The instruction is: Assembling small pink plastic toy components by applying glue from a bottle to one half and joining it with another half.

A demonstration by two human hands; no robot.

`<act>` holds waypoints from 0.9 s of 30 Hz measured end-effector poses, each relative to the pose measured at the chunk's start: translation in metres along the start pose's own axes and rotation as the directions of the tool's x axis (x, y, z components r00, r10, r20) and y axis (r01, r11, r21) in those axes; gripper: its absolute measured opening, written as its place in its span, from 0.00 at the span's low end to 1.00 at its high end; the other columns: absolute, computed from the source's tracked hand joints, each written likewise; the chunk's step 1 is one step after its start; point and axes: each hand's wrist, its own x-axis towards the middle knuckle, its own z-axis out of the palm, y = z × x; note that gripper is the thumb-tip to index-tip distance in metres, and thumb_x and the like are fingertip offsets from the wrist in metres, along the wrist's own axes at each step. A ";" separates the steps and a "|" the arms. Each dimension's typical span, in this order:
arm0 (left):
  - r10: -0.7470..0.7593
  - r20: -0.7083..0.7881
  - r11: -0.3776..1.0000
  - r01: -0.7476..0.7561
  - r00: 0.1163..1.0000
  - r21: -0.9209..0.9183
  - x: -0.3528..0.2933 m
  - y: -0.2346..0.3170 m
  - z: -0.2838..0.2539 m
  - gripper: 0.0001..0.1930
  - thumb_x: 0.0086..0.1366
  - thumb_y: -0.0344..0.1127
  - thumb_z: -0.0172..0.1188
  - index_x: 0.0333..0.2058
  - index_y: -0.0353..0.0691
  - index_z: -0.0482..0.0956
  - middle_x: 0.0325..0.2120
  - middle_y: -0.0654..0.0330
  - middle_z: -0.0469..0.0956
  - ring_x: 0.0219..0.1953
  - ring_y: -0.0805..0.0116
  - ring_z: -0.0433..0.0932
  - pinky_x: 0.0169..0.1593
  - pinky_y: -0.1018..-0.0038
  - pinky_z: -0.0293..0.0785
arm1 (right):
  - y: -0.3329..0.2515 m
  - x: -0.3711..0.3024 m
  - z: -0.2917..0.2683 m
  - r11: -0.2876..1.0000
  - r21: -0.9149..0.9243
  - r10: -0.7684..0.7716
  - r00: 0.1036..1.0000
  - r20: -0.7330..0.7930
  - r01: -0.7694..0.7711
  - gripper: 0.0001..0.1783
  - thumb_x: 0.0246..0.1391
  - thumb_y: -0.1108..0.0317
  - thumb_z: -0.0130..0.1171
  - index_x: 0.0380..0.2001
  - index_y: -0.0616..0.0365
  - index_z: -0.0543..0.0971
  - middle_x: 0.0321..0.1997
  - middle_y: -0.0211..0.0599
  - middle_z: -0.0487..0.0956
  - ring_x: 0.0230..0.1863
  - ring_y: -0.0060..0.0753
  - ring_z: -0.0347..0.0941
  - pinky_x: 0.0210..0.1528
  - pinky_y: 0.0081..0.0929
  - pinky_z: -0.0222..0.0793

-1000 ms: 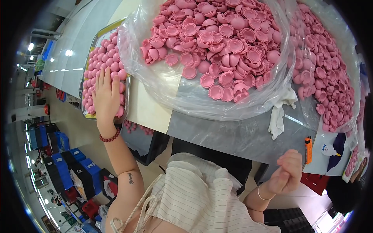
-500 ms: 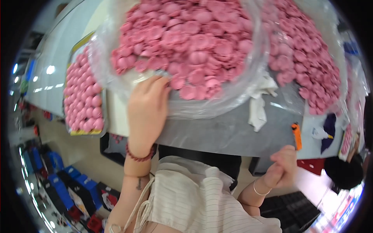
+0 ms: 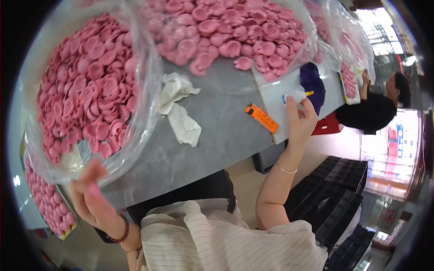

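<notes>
At the right, my right hand (image 3: 302, 118) closes thumb and fingers around a small white glue bottle (image 3: 296, 95) with a yellow tip. The bottle lies over the white tabletop beside a dark purple cloth (image 3: 312, 83). My left hand (image 3: 92, 196), smeared by motion, is at the near edge of a clear plastic bag (image 3: 147, 115). Its fingers are curled, and a pink plastic piece shows blurred among them. The bag holds a heap of pink round shell-like pieces (image 3: 86, 90).
An orange lighter-like tool (image 3: 262, 118) lies on the grey tabletop (image 3: 217, 131), right of a crumpled white cloth (image 3: 178, 106). More pink pieces (image 3: 235, 34) fill a second bag behind. A tray of pink domes (image 3: 47, 198) sits at left. Another person (image 3: 375, 104) works at far right.
My view has swung to the right. My left hand has drawn out of the pink heap toward the table edge. My right hand has reached forward and taken hold of the glue bottle.
</notes>
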 end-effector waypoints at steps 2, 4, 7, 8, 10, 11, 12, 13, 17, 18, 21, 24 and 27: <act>-0.140 0.386 0.825 0.323 0.912 -0.464 -0.016 0.004 -0.005 0.08 0.53 0.21 0.45 0.25 0.37 0.55 0.23 0.46 0.74 0.19 0.71 0.69 0.24 0.80 0.67 | -0.029 -0.018 -0.003 0.985 0.169 0.008 1.000 0.014 -0.010 0.15 0.43 0.70 0.56 0.36 0.67 0.72 0.39 0.39 0.71 0.31 0.23 0.68 0.31 0.16 0.62; -0.413 0.521 0.739 0.609 0.747 -0.287 -0.030 0.021 0.018 0.09 0.52 0.21 0.45 0.29 0.39 0.56 0.19 0.50 0.73 0.13 0.78 0.61 0.19 0.87 0.60 | -0.060 -0.041 0.003 0.818 0.575 -0.107 0.985 0.139 0.008 0.16 0.40 0.69 0.58 0.33 0.68 0.73 0.39 0.43 0.71 0.28 0.24 0.69 0.29 0.16 0.63; -0.341 0.807 0.754 0.652 0.483 -0.072 -0.043 0.026 0.040 0.16 0.54 0.25 0.46 0.43 0.32 0.63 0.19 0.59 0.72 0.20 0.80 0.68 0.24 0.87 0.60 | -0.090 -0.066 0.012 0.748 0.661 -0.364 0.800 0.477 -0.053 0.18 0.35 0.64 0.61 0.29 0.67 0.74 0.42 0.46 0.70 0.38 0.31 0.66 0.40 0.25 0.60; -0.323 0.835 0.765 0.643 0.445 -0.047 -0.047 0.027 0.051 0.15 0.55 0.28 0.47 0.42 0.31 0.66 0.19 0.62 0.71 0.20 0.81 0.66 0.24 0.86 0.60 | -0.092 -0.070 0.017 0.757 0.652 -0.448 0.756 0.478 0.038 0.17 0.35 0.63 0.61 0.28 0.65 0.75 0.42 0.45 0.70 0.41 0.32 0.64 0.42 0.26 0.58; -0.195 0.888 0.753 0.643 0.417 -0.137 -0.056 0.025 0.071 0.15 0.54 0.34 0.49 0.38 0.31 0.69 0.20 0.62 0.72 0.22 0.79 0.68 0.26 0.84 0.62 | -0.091 -0.082 0.025 0.764 0.637 -0.496 0.722 0.482 0.100 0.16 0.34 0.61 0.62 0.27 0.60 0.77 0.44 0.42 0.69 0.44 0.35 0.60 0.43 0.28 0.56; -0.139 0.925 0.706 0.691 0.353 -0.158 -0.056 0.028 0.079 0.15 0.53 0.36 0.50 0.37 0.31 0.70 0.22 0.62 0.72 0.23 0.78 0.69 0.26 0.83 0.63 | -0.091 -0.087 0.024 0.766 0.638 -0.468 0.745 0.476 0.074 0.15 0.34 0.61 0.62 0.27 0.58 0.78 0.44 0.40 0.69 0.45 0.37 0.59 0.43 0.28 0.56; -0.163 0.956 0.723 0.689 0.245 -0.053 -0.058 0.022 0.076 0.15 0.53 0.38 0.51 0.35 0.31 0.71 0.23 0.60 0.73 0.25 0.76 0.70 0.29 0.81 0.65 | -0.090 -0.089 0.022 0.787 0.605 -0.465 0.760 0.454 0.121 0.17 0.35 0.61 0.61 0.31 0.57 0.77 0.44 0.39 0.69 0.45 0.37 0.60 0.45 0.27 0.55; -0.151 0.960 0.732 0.680 0.234 -0.051 -0.063 0.023 0.078 0.15 0.53 0.38 0.51 0.35 0.31 0.71 0.23 0.60 0.73 0.25 0.76 0.70 0.29 0.81 0.65 | -0.087 -0.084 0.015 0.786 0.605 -0.462 0.772 0.438 0.127 0.17 0.35 0.61 0.61 0.31 0.57 0.77 0.44 0.39 0.69 0.45 0.37 0.60 0.45 0.27 0.55; -0.075 0.969 0.744 0.660 0.234 -0.102 -0.076 0.037 0.103 0.17 0.53 0.42 0.51 0.31 0.30 0.73 0.20 0.61 0.72 0.22 0.76 0.69 0.27 0.81 0.64 | -0.045 -0.046 -0.009 0.927 0.028 -0.374 0.924 0.071 0.373 0.23 0.35 0.59 0.61 0.38 0.56 0.74 0.41 0.36 0.70 0.41 0.39 0.64 0.46 0.32 0.56; -0.058 0.975 0.740 0.665 0.213 -0.101 -0.080 0.035 0.103 0.18 0.53 0.43 0.50 0.30 0.30 0.74 0.20 0.60 0.72 0.22 0.75 0.70 0.26 0.81 0.64 | -0.043 -0.042 -0.006 0.918 -0.091 -0.368 0.915 0.167 0.386 0.22 0.35 0.60 0.61 0.37 0.57 0.73 0.39 0.34 0.70 0.40 0.38 0.64 0.45 0.32 0.57; -0.007 0.970 0.699 0.695 0.243 -0.169 -0.103 0.038 0.108 0.17 0.52 0.42 0.51 0.29 0.30 0.75 0.19 0.59 0.72 0.21 0.73 0.70 0.25 0.80 0.64 | -0.037 -0.035 0.005 0.876 -0.148 -0.405 0.866 0.292 0.460 0.19 0.36 0.62 0.61 0.34 0.57 0.72 0.34 0.29 0.70 0.40 0.35 0.65 0.43 0.33 0.58; 0.074 0.993 0.785 0.610 0.088 -0.113 -0.118 0.041 0.128 0.22 0.53 0.49 0.51 0.27 0.30 0.74 0.20 0.58 0.71 0.21 0.72 0.69 0.25 0.79 0.63 | -0.021 -0.033 -0.001 0.878 -0.152 -0.425 0.885 0.189 0.454 0.16 0.39 0.63 0.59 0.33 0.57 0.70 0.32 0.33 0.69 0.34 0.31 0.67 0.38 0.30 0.62; 0.241 0.968 0.821 0.547 -0.068 -0.165 -0.142 0.027 0.164 0.18 0.51 0.45 0.52 0.27 0.31 0.74 0.18 0.59 0.72 0.21 0.73 0.70 0.26 0.79 0.64 | 0.023 -0.045 -0.028 0.850 0.512 0.045 0.951 -0.306 0.125 0.13 0.52 0.60 0.48 0.35 0.57 0.67 0.23 0.31 0.67 0.22 0.22 0.64 0.24 0.18 0.62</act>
